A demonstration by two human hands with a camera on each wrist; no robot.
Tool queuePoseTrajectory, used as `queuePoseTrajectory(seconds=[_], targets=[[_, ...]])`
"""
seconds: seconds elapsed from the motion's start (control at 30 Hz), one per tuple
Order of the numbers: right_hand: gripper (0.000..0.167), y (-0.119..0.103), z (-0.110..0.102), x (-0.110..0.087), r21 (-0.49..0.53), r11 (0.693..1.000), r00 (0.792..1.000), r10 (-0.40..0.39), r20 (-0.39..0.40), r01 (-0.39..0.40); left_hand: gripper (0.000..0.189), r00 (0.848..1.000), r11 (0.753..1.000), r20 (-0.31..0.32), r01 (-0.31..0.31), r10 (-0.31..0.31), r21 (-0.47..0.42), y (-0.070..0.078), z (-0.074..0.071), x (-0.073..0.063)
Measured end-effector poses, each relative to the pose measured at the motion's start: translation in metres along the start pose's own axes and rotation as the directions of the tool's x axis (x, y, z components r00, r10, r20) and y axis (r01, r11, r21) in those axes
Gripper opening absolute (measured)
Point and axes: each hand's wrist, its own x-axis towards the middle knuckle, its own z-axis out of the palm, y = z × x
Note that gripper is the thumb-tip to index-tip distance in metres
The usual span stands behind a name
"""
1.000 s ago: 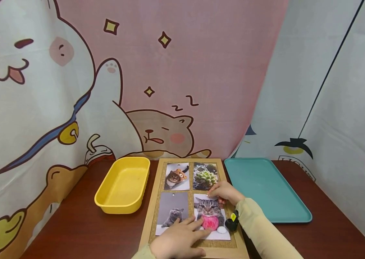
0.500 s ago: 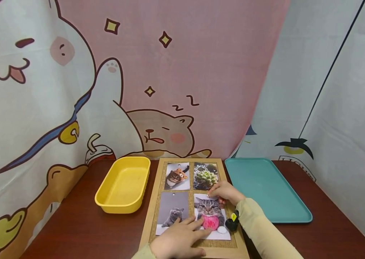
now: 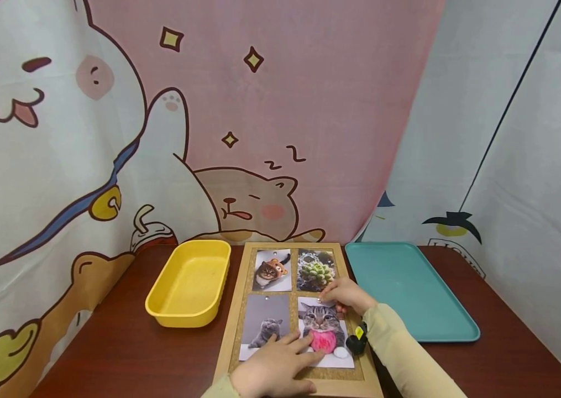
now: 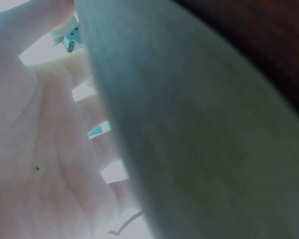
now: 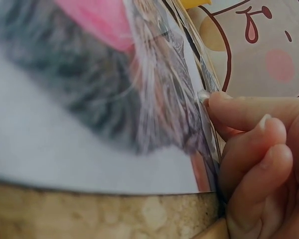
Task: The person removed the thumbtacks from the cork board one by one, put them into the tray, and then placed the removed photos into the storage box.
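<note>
At six o'clock I saw grainy cork [image 3: 342, 375] in a smooth, pale wood frame [image 3: 237, 315], smooth paper photos [image 3: 330, 318] and a shiny pin [image 5: 203, 96]. On my screen the basin [image 3: 178, 320] at eight looked smooth plastic, the tray [image 3: 412, 293] at four matt plastic. The tabletop [image 3: 111, 342] was wood-like with a faint sheen; creased cloth [image 3: 340, 110] hung at twelve.

Yellowish sleeves [image 3: 407, 345], black wristband [image 3: 356, 344], apparently.

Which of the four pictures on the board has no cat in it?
The leafy green plant picture, top right on the board in the head view. The hooded cat picture, grey cat picture and striped cat picture each show a cat instead.
</note>
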Motion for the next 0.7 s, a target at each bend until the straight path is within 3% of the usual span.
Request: queuePoseTrajectory(seconds=[0.3,0.7], targets=[[0.013,0.0015,-0.0037,-0.0005,0.062,0.998,0.999,0.005,0.043,-0.008,0.059,1.0,1.0,-0.008,-0.001,0.001,0.015,-0.0008,0.002,-0.0004],[0.016,0.003,-0.0019,0.0012,0.067,0.997,0.998,0.024,0.054,-0.027,0.058,1.0,1.0,-0.01,-0.005,0.005,0.009,-0.0017,0.0026,-0.0002]])
